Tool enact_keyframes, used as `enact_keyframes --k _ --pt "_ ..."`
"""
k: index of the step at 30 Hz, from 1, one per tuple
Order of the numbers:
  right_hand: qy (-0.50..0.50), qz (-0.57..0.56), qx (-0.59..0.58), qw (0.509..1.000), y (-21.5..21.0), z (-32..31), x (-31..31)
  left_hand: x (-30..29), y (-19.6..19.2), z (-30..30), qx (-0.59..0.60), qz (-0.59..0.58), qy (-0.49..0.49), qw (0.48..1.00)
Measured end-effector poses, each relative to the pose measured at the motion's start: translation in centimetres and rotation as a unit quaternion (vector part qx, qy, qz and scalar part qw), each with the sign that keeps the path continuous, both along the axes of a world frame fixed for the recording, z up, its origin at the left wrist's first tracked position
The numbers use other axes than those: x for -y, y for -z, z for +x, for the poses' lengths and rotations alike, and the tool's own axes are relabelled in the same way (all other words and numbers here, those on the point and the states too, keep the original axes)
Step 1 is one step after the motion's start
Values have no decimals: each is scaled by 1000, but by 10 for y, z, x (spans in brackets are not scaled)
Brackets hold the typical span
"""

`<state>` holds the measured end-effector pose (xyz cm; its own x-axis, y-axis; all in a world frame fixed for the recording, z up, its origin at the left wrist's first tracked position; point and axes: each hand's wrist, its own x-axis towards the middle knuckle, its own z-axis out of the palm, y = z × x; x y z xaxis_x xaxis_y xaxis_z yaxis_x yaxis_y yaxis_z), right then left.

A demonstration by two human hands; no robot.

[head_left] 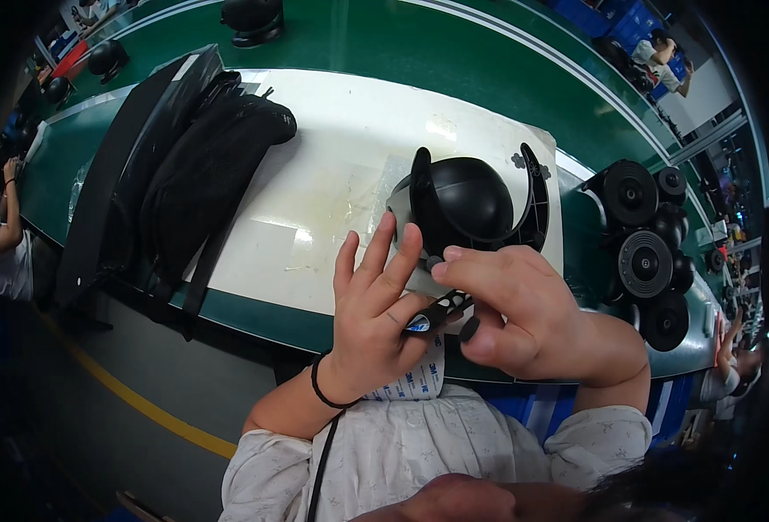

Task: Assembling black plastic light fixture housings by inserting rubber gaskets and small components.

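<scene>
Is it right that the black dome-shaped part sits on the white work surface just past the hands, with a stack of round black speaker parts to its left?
Not quite. The head view shows the black dome-shaped part on the white work surface just past the left hand and right hand, but the round black speaker parts are stacked to its right, not its left.

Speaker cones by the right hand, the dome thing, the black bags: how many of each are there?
Speaker cones: 4 that show clearly, in a cluster right of the white board
Domes: 1, in a black frame on the board
Black bags: 1 pile, number unclear
Total: 6
</scene>
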<state>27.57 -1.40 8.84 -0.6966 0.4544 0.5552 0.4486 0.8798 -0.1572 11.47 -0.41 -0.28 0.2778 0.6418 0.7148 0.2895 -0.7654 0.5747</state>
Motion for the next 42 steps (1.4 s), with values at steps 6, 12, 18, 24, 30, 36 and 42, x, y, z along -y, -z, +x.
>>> enact_keyframes --k 6,12,18,24,30,36,42 --pt "76 -169 -103 977 -15 13 -9 0 -3 0 -22 -10 4 1000" --pt "88 -251 -179 947 -15 4 -55 -1 -1 0 -36 -7 2 999" --pt "102 -295 -145 939 -17 -6 -69 -1 1 -1 -31 0 6 1000" --pt "148 -168 -73 972 -12 -7 -59 -3 1 0 -33 -3 12 999" --pt "139 -22 95 986 -26 -4 -41 -3 -1 -1 -38 -2 11 999" --pt "234 -80 -59 967 -23 41 -40 -4 2 -1 -35 -1 8 999" --pt "228 -271 -222 909 -10 85 -51 -2 5 2 -18 -1 -14 1000"
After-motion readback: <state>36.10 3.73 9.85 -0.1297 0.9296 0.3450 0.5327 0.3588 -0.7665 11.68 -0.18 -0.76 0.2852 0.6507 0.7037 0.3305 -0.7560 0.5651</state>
